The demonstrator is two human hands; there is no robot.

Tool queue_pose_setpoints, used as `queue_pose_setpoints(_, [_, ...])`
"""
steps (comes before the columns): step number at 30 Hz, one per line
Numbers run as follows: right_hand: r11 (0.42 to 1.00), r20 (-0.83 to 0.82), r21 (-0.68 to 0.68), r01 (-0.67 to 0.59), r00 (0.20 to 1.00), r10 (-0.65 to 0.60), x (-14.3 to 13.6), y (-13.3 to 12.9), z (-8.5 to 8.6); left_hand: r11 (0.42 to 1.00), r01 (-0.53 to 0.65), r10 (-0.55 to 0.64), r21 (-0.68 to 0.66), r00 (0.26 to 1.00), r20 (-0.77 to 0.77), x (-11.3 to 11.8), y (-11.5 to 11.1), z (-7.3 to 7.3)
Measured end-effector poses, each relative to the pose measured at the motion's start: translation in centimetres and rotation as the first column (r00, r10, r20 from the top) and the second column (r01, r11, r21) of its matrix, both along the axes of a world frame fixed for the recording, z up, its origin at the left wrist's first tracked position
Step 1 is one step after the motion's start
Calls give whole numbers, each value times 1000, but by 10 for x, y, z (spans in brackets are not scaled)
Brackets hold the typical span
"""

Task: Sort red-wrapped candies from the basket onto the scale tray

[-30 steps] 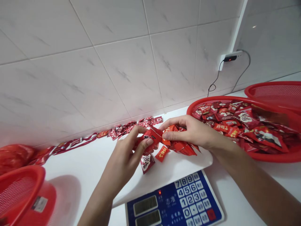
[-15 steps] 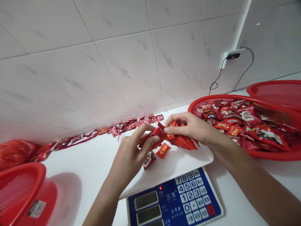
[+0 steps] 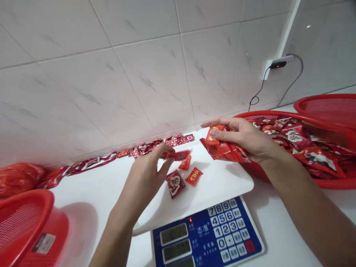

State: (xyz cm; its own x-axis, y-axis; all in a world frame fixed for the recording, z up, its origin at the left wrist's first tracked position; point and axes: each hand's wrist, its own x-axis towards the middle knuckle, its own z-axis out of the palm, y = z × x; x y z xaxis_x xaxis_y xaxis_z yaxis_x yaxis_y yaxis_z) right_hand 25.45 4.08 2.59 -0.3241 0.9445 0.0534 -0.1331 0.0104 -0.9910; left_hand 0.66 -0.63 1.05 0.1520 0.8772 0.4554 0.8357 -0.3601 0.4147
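My left hand [image 3: 148,176] is closed on a red wrapped candy [image 3: 179,155] above the left part of the white scale tray [image 3: 222,178]. A bunch of red candy packets [image 3: 222,150] fills my right hand [image 3: 246,139], whose thumb presses on a small orange-red one; this hand is over the tray's right end, beside the basket of candies. Lying on the tray are a dark red packet with a white label [image 3: 175,184], a small red candy with gold print [image 3: 194,176] and another small one [image 3: 185,162], partly under the held candy.
The blue scale keypad [image 3: 205,237] faces me below the tray. A red basket [image 3: 267,178] heaped with candies stands right, another red basket [image 3: 325,105] behind it. Red basket [image 3: 33,222] at left; red bag [image 3: 20,180] and candy strips [image 3: 147,148] line the tiled wall.
My hands have drawn apart: the right went right and up with its bunch, the left moved slightly left with one candy. Another small candy now shows on the tray.
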Motion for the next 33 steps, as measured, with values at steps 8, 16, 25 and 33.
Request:
queue_pose_setpoints(8, [996,-112,31,-83,990,85,-10,-4,-3,1000,26,-27,8,989,148,1,-9,11])
queue_pose_setpoints(16, [967,-81,149,-206,972,220,-35,-16,-14,930,350,-242,-111,813,529,33,-17,-6])
queue_pose_setpoints(25, [961,226,229,-152,969,100,-22,-15,-6,981,193,-181,-5,924,336,23,-17,4])
queue_pose_setpoints(33, [950,208,267,-161,972,106,-26,-13,-7,943,313,-279,-113,929,243,18,-17,11])
